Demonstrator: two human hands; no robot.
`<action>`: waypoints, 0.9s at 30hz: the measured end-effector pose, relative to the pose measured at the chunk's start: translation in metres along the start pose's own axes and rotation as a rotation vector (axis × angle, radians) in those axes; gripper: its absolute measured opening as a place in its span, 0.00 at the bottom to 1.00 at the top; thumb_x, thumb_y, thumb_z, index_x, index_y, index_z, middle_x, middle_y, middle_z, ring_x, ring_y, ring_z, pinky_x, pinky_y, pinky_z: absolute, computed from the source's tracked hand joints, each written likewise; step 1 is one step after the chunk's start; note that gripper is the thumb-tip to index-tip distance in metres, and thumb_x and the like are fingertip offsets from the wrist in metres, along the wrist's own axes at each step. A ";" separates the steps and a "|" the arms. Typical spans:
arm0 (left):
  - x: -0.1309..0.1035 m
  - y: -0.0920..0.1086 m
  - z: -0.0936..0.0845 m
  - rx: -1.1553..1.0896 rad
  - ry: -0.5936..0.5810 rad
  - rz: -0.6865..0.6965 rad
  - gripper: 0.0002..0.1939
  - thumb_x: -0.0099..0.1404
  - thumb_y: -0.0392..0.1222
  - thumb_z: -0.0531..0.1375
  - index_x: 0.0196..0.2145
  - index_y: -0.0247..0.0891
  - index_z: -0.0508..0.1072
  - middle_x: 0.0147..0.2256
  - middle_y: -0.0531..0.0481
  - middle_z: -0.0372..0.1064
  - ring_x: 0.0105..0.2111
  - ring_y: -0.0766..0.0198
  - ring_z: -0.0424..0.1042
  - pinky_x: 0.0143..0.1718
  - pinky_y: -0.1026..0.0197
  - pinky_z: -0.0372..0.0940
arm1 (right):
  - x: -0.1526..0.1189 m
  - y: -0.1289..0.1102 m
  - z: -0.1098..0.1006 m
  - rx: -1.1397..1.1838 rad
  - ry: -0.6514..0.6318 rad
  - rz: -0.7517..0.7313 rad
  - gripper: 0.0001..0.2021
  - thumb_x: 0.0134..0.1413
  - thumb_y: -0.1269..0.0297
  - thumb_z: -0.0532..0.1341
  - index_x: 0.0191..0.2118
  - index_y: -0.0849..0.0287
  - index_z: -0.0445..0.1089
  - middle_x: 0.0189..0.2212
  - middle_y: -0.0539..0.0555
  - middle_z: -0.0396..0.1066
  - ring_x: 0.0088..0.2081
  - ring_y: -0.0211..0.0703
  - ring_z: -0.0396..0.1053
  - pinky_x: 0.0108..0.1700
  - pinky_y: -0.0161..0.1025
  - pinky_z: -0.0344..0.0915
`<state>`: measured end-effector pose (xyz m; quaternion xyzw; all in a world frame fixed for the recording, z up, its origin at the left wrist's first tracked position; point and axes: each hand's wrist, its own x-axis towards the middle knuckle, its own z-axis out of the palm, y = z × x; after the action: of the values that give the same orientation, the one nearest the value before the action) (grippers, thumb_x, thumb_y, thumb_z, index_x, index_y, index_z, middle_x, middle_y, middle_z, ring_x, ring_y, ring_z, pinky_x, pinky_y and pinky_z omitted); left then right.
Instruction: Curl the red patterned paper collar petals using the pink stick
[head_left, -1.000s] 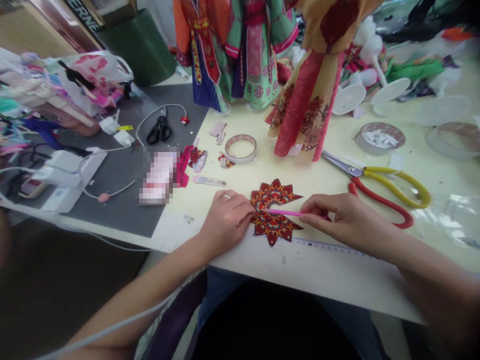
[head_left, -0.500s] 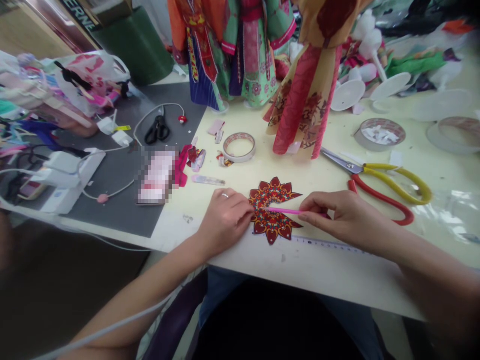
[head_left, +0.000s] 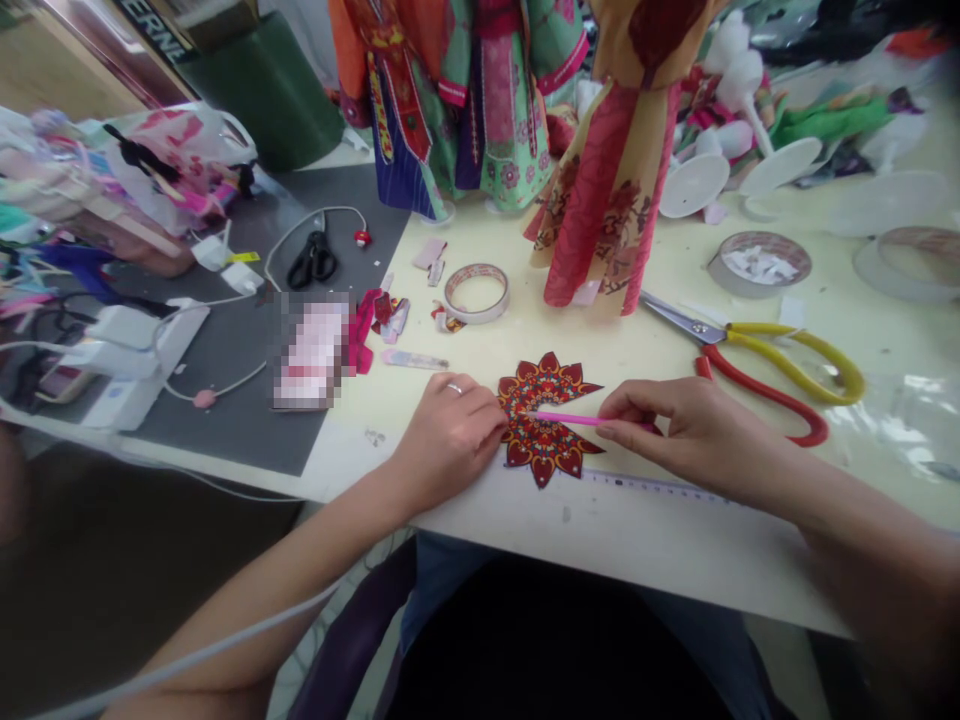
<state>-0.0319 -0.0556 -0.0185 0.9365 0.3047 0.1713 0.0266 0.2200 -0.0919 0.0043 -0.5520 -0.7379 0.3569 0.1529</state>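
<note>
A dark red patterned piece [head_left: 551, 452] with pointed petal edges lies on the table, with a gap opening to the right. My left hand [head_left: 454, 437] rests at its left edge, the fingertips pressed together on it. Between the thumb and fingers of my right hand [head_left: 645, 415] is a pink stick [head_left: 566, 418], its tip over the inner edge of the piece. Part of a ruler [head_left: 660, 487] shows beneath and to the right of the piece.
Scissors with yellow and red handles [head_left: 709, 335] lie behind my right hand. A tape roll [head_left: 477, 294], phone [head_left: 311, 355] and black scissors [head_left: 313, 262] lie farther back, left. Dressed dolls [head_left: 502, 120] stand at the back. A power strip [head_left: 150, 365] is left.
The view has shifted very slightly. Both hands and the patterned piece look almost unchanged, with the pink stick still at the inner edge.
</note>
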 end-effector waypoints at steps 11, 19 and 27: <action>0.006 -0.001 -0.008 0.071 -0.119 0.067 0.11 0.64 0.33 0.51 0.29 0.35 0.73 0.30 0.47 0.71 0.35 0.60 0.64 0.42 0.53 0.55 | -0.001 0.001 0.001 -0.015 0.006 0.000 0.11 0.54 0.55 0.56 0.31 0.56 0.69 0.18 0.47 0.64 0.20 0.33 0.59 0.21 0.32 0.53; 0.012 -0.001 -0.013 0.137 -0.195 0.121 0.11 0.64 0.32 0.51 0.28 0.35 0.72 0.30 0.48 0.70 0.35 0.59 0.64 0.42 0.53 0.56 | -0.002 0.001 0.000 -0.013 -0.003 0.003 0.11 0.55 0.55 0.55 0.31 0.56 0.69 0.18 0.47 0.64 0.21 0.33 0.59 0.21 0.32 0.53; 0.013 -0.001 -0.017 0.156 -0.254 0.150 0.12 0.63 0.30 0.50 0.29 0.35 0.72 0.29 0.48 0.70 0.35 0.61 0.65 0.45 0.53 0.55 | -0.002 -0.001 -0.001 -0.015 0.015 -0.002 0.11 0.54 0.56 0.56 0.30 0.56 0.68 0.18 0.46 0.63 0.20 0.33 0.58 0.22 0.32 0.53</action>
<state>-0.0282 -0.0486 0.0008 0.9700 0.2406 0.0288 -0.0207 0.2202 -0.0933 0.0057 -0.5553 -0.7398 0.3470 0.1546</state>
